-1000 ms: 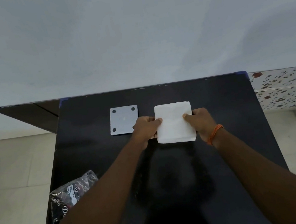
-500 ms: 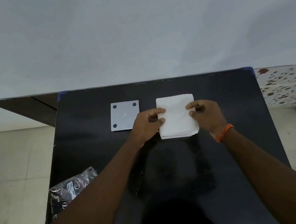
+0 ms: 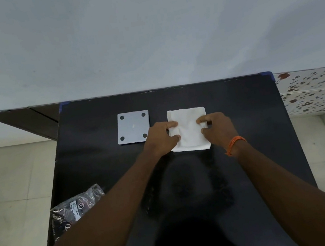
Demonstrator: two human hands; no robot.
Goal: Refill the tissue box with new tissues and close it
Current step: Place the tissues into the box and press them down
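Observation:
A square stack of white tissues [image 3: 188, 131] lies on the black table [image 3: 238, 112], a little right of centre. My left hand [image 3: 160, 137] presses on its left side with fingertips and thumb on top. My right hand [image 3: 217, 129], with an orange band at the wrist, pinches its right side the same way. The top tissue is dented between my fingers. Left of the stack lies a flat grey square plate [image 3: 133, 127] with a dark dot in each corner, touched by neither hand. Whether a box lies under the tissues is hidden.
A crumpled clear plastic wrapper [image 3: 74, 212] with a printed label hangs over the table's near-left edge. A pale wall rises behind the table. Tiled floor lies to both sides, and a speckled surface [image 3: 314, 90] stands at the right.
Both hands have slid from the sides of the tissue stack onto its top, and the fingers now press in and wrinkle the top tissue. The plate and wrapper have not moved.

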